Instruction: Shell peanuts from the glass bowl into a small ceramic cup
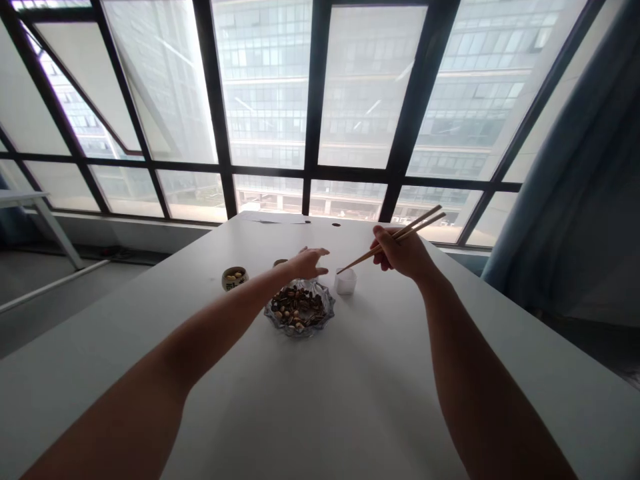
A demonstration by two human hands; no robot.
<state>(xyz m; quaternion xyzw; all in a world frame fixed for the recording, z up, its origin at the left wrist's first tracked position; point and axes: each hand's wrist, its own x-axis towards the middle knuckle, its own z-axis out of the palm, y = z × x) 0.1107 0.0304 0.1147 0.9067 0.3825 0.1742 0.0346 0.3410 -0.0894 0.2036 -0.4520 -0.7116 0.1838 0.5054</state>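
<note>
My right hand (400,252) grips a pair of wooden chopsticks (365,257), whose tips reach down to the rim of a small white cup (345,282). Whether the tips touch the cup I cannot tell. Over the far side of a scalloped clear glass bowl (326,315), my left hand (309,263) stretches out with thumb and fingers apart. Mixed nuts and seeds (297,308) fill the bowl. Partly hidden behind the left wrist stands a small round cup (280,262). Left of the forearm, a patterned cup (235,277) holds pale yellowish pieces.
All of this stands on a long white table (320,400) that runs toward large windows with dark frames (316,100). Two dark round holes (337,225) mark its far end. A blue curtain (555,173) hangs at the right, and another white table (23,198) is at the left.
</note>
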